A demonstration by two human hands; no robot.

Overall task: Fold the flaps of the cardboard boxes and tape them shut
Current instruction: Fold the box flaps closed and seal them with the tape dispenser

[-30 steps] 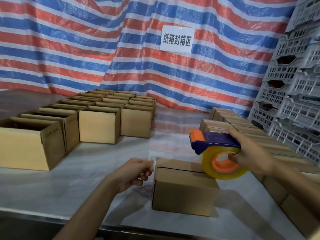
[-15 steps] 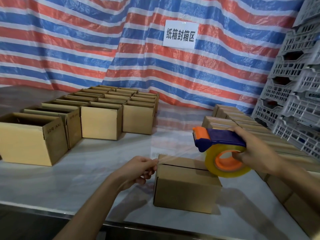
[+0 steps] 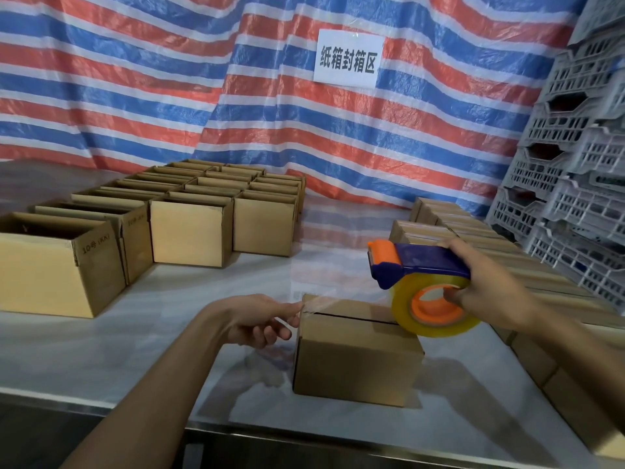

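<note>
The left hand point(image 3: 257, 321) pinches what looks like the clear tape end at the closed box point(image 3: 355, 353) corner. The right hand point(image 3: 487, 292) grips the tape dispenser point(image 3: 419, 265) just above the box.

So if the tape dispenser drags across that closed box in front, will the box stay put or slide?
Likely slides: the box sits alone on a glossy table and looks light. The left hand pinning tape at its left edge should brace it. Stiff cardboard probably won't buckle.
</note>
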